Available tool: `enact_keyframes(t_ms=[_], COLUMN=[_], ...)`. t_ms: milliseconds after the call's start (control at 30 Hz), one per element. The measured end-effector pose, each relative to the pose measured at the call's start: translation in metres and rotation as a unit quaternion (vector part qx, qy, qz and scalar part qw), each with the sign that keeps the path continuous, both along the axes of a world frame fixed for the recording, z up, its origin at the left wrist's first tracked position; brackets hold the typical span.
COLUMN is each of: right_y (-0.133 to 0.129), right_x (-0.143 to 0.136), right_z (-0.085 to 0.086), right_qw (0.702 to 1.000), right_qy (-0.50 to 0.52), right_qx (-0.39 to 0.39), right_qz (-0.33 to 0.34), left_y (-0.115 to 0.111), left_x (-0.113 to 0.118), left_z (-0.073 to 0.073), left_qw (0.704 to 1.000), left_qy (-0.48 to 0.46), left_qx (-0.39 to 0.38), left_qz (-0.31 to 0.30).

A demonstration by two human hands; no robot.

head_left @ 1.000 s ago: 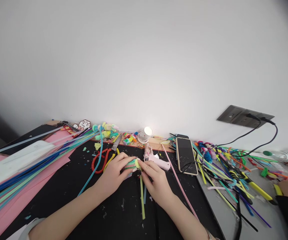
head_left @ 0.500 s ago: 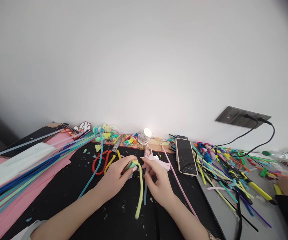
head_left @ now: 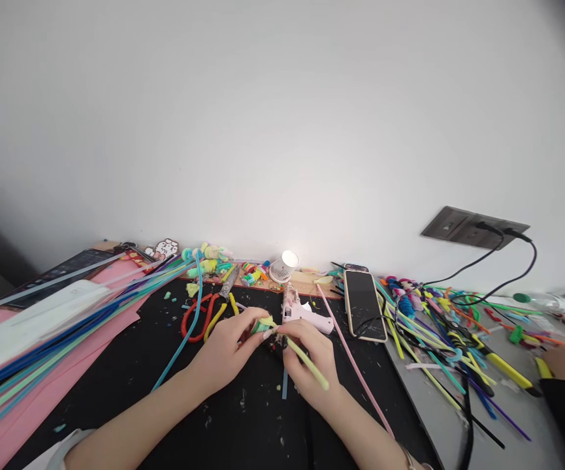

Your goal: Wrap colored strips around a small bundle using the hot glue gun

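Head | green piece (head_left: 262,325) pinched within left grip (head_left: 233,341) | right grip (head_left: 317,351) pinching yellow stem (head_left: 308,363)

On the black surface (head_left: 243,431), open room runs between the bare forearms (head_left: 155,411), over small pale scraps (head_left: 278,388). Beyond the hands (head_left: 226,343), a pale pink glue gun (head_left: 314,318) and a white paper cup (head_left: 285,266) bar the way; a long pink stem (head_left: 353,357) slants across the right side, beside a cream-cased black phone (head_left: 364,301).

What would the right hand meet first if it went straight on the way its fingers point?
Most likely the green-and-yellow piece pinched in the left hand; the right hand's fingertips look right beside it, though depth leaves contact unclear.
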State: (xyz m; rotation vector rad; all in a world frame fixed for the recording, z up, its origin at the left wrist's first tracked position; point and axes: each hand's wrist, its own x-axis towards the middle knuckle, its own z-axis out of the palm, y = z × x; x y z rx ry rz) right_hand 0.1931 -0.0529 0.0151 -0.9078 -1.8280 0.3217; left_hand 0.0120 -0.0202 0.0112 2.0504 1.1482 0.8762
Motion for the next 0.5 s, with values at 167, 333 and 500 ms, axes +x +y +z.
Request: enact_keyframes(t_ms=[167,333,500], right_y=[-0.0017,-0.0007,0.0023], right_x=[-0.0002,0.0005,0.0014], right_z=[0.0047,0.0045,-0.0018], right_qw=[0.998,0.989,0.951], right_qy=[0.018,0.077,0.207], right_qx=[-0.048,-0.122,-0.230], right_qz=[-0.043,-0.029,0.029], left_y=[0.0008,0.0014,0.0024], left_x=[-0.0002,-0.0004,-0.0007], left_z=[-0.0027,-0.0036,-0.0056], left_qw=[0.999,0.995,0.991], left_qy=[-0.031,-0.066,-0.098], left_qx=[-0.031,-0.064,-0.084], left_qz=[-0.011,-0.025,-0.032])
